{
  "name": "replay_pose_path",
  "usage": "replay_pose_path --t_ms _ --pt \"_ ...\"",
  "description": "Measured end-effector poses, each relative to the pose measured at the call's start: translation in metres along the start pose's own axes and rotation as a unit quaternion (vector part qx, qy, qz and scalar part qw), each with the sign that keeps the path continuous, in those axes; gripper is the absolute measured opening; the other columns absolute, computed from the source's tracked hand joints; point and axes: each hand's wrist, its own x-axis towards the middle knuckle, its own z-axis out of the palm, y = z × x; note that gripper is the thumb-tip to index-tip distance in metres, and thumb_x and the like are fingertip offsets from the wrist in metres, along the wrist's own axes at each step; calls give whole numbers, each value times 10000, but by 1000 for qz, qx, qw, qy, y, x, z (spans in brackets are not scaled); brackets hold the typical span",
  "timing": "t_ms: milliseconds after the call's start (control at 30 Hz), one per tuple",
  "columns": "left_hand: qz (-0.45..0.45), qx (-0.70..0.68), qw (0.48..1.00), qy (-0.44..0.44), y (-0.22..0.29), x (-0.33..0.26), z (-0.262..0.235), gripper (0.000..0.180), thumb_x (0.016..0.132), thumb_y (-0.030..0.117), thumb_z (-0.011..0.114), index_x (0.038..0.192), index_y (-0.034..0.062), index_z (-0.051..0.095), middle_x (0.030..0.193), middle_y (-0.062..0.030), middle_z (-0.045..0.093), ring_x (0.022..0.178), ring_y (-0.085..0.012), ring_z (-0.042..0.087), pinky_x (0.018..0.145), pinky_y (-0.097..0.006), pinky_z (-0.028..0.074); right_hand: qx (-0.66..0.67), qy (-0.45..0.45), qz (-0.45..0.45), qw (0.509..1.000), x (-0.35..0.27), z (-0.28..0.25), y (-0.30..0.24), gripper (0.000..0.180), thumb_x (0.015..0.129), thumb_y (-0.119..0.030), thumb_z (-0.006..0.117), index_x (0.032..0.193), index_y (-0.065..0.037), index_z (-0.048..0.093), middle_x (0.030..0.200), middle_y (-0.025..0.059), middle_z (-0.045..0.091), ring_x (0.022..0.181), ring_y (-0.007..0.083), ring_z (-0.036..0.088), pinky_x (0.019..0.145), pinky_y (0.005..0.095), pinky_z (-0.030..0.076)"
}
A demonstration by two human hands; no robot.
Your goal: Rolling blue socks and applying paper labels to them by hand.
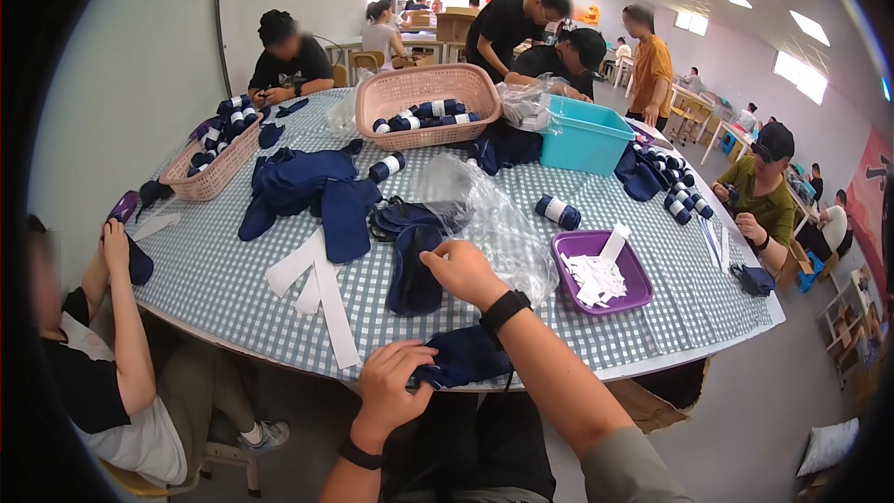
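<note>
My left hand (391,377) pinches the edge of a dark blue cloth piece (466,356) lying at the near edge of the checked table (223,289). Farther in, my right hand (462,270) grips the top corner of another dark blue fabric piece (413,272), beside a crumpled clear plastic bag (494,214). Both wrists carry black bands. A stack of similar blue pieces (402,216) lies just behind the right hand. White paper strips (317,284) lie to the left of my hands.
A purple tray (629,265) of white slips sits right of my hand. Pink baskets (424,84) (216,168) hold rolled blue bundles; a teal bin (582,135) stands behind. Loose blue rolls (557,211) and blue cloth (298,177) lie about. Several people sit around the table.
</note>
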Motion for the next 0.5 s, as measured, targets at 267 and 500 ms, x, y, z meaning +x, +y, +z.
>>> replay_pose_path --t_ms 267,500 --pt "4 6 1000 7 1 -4 -1 172 659 50 651 828 82 637 977 -41 732 1008 -282 673 832 -385 496 10 154 -56 986 -135 -78 -1 292 881 -298 673 992 -35 740 1185 241 623 1124 389 586 970 449 450" --pt "31 -5 999 -12 -6 4 5 208 668 12 624 864 83 623 990 -65 713 1062 -330 642 882 -428 503 -214 210 -4 954 -158 -61 71 410 865 -328 671 1094 9 631 1049 212 596 1018 397 548 883 454 449"
